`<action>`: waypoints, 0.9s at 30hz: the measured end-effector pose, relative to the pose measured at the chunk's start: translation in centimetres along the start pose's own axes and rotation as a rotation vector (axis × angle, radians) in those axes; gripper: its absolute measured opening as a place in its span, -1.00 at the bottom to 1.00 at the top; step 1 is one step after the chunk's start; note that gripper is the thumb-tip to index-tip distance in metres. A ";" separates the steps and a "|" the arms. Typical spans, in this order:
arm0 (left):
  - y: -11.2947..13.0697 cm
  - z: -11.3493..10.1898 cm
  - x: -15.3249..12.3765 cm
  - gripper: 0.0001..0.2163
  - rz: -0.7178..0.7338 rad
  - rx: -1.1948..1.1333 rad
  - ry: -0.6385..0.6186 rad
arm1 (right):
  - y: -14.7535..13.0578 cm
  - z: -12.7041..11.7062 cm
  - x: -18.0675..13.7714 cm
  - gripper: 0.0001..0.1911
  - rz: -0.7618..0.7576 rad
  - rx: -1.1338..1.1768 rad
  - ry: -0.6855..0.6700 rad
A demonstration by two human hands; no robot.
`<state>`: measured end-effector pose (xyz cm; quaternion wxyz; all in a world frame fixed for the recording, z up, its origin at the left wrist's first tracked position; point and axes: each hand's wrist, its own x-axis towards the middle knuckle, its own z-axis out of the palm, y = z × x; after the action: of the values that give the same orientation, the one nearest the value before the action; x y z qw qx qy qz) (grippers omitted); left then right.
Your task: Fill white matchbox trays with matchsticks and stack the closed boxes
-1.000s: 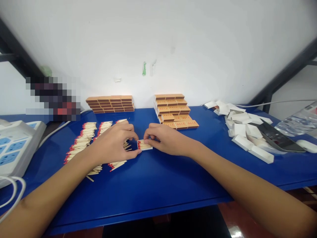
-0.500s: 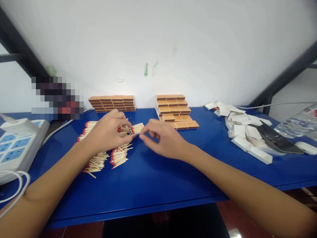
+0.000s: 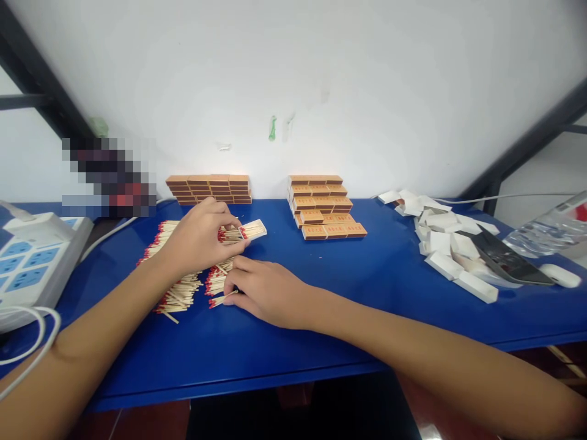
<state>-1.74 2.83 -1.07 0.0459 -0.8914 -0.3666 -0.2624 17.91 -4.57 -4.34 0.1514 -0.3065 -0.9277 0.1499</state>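
A small white matchbox tray (image 3: 261, 231) with red-tipped matches inside is held at its left end by the fingertips of my left hand (image 3: 200, 235). Lower down, my right hand (image 3: 270, 293) pinches several matches (image 3: 222, 300) at the near end of a small match pile (image 3: 214, 280); their red heads point left. A larger, longer pile of matches (image 3: 181, 297) lies further left, partly covered by my left hand and forearm.
Stacked orange matchboxes (image 3: 208, 190) stand against the wall at left; a stepped stack (image 3: 334, 231) is right of centre. White empty trays (image 3: 443, 243), a dark phone (image 3: 509, 260) and a plastic bag (image 3: 545, 226) lie at right. A power strip (image 3: 27, 269) sits at left.
My right hand has moved from beside the tray down and left to the near end of the small match pile. My left hand stays at the tray, which now shows more fully.
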 end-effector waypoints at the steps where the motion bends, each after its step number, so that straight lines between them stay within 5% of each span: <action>1: 0.0 0.0 0.0 -0.72 -0.001 -0.003 -0.006 | 0.0 0.1 0.0 -0.75 0.005 -0.022 0.003; 13: 0.5 0.1 -0.1 -0.71 0.069 0.006 -0.043 | 0.7 -0.8 -1.5 -0.74 0.019 -0.123 -0.042; 20: 1.6 0.3 -0.2 -0.76 0.109 -0.026 -0.120 | 4.9 -4.7 -2.3 -0.85 0.220 -0.136 0.171; 27: 2.6 0.6 -0.3 -0.73 0.128 -0.058 -0.177 | 5.4 -3.9 -2.0 -0.84 0.239 -0.190 0.083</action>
<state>0.07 0.87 -1.43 0.0043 -0.9336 -0.3040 -0.1896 23.71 -0.89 -3.16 0.1410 -0.4337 -0.8876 0.0654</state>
